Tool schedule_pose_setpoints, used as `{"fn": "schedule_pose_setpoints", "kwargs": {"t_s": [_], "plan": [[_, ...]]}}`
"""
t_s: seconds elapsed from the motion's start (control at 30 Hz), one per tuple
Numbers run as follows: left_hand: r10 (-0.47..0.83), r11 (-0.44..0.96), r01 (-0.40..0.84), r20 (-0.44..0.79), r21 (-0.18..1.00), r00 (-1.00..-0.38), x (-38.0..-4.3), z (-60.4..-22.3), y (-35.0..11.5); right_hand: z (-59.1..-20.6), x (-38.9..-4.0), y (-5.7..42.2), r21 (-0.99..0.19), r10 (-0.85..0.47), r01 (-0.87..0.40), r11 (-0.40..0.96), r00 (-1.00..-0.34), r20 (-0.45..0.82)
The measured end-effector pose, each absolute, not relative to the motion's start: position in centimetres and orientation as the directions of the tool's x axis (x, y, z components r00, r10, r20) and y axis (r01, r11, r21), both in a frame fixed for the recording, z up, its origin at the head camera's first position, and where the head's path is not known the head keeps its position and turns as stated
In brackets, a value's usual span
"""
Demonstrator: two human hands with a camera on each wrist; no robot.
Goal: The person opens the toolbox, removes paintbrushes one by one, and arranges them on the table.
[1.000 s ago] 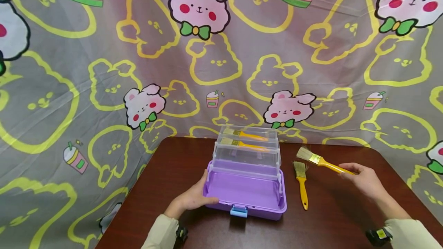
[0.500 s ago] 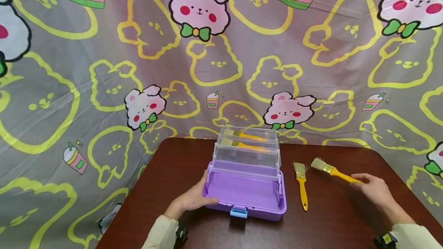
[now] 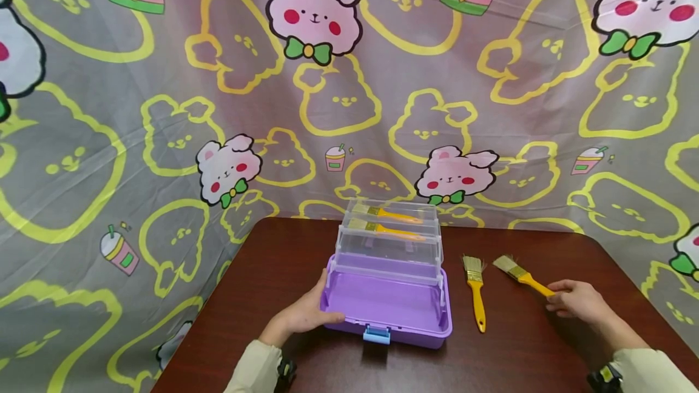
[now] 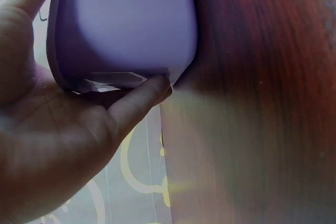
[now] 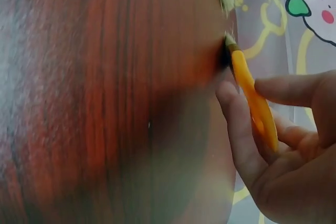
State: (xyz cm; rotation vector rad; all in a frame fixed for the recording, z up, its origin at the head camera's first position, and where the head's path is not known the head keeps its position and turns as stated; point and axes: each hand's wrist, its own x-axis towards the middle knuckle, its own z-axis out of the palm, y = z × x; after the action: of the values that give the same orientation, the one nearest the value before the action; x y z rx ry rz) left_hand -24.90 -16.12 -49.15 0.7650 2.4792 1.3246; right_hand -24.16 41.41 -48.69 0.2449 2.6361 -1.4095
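A purple storage box [image 3: 406, 337] with clear fold-out trays [image 3: 389, 253] stands open on the table. My left hand [image 3: 303, 313] grips its left side, thumb on the front rim; the left wrist view shows fingers around the box wall [image 4: 131, 19]. To the right, my right hand [image 3: 581, 303] pinches the yellow handle of a flat paintbrush [image 3: 532, 282], bristles pointing away to the left. In the right wrist view its handle [image 5: 253, 95] sits between thumb and fingers, low over the tabletop. Another paintbrush [image 3: 477, 299] lies between the box and that hand.
Two more paintbrushes, an upper one [image 3: 398, 216] and a lower one [image 3: 393, 231], lie in the raised trays. A light blue latch [image 3: 377, 335] hangs at the box front. The dark wooden table [image 3: 262, 259] ends against a patterned cloth [image 3: 349, 108] behind and at the sides.
My right hand has carried its paintbrush right and nearer to me, away from the brush lying on the table, and lowered it. The left hand and the box have stayed put.
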Motion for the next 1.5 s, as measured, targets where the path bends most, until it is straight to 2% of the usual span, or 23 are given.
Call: {"fn": "schedule_pose_setpoints", "kwargs": {"t_s": [0.17, 0.33, 0.7, 1.03, 1.23, 1.5], "plan": [[0.536, 0.473, 0.334, 0.035, 0.815, -0.843, -24.9, -49.2, -16.2, -48.6, -24.1, 40.5, -0.819, 0.031, 0.289, 0.496, -0.948, -0.316], [0.539, 0.466, 0.338, 0.04, 0.818, -0.842, -24.9, -49.2, -16.2, -48.6, -23.8, 39.5, -0.822, -0.011, 0.318, 0.472, -0.931, -0.366], [0.537, 0.456, 0.351, 0.062, 0.818, -0.841, -25.0, -49.3, -16.2, -49.5, -23.6, 37.6, -0.827, -0.043, 0.329, 0.456, -0.92, -0.39], [0.511, 0.494, 0.312, 0.019, 0.812, -0.859, -24.7, -49.3, -16.1, -49.8, -23.4, 36.8, -0.825, -0.098, 0.305, 0.476, -0.914, -0.394], [0.509, 0.493, 0.309, 0.019, 0.813, -0.861, -24.7, -49.3, -16.1, -50.1, -23.6, 36.4, -0.82, -0.066, 0.331, 0.466, -0.912, -0.405], [0.513, 0.487, 0.312, 0.022, 0.816, -0.858, -24.6, -49.2, -16.1, -50.0, -23.5, 35.7, -0.783, 0.011, 0.338, 0.522, -0.921, -0.39]]}}
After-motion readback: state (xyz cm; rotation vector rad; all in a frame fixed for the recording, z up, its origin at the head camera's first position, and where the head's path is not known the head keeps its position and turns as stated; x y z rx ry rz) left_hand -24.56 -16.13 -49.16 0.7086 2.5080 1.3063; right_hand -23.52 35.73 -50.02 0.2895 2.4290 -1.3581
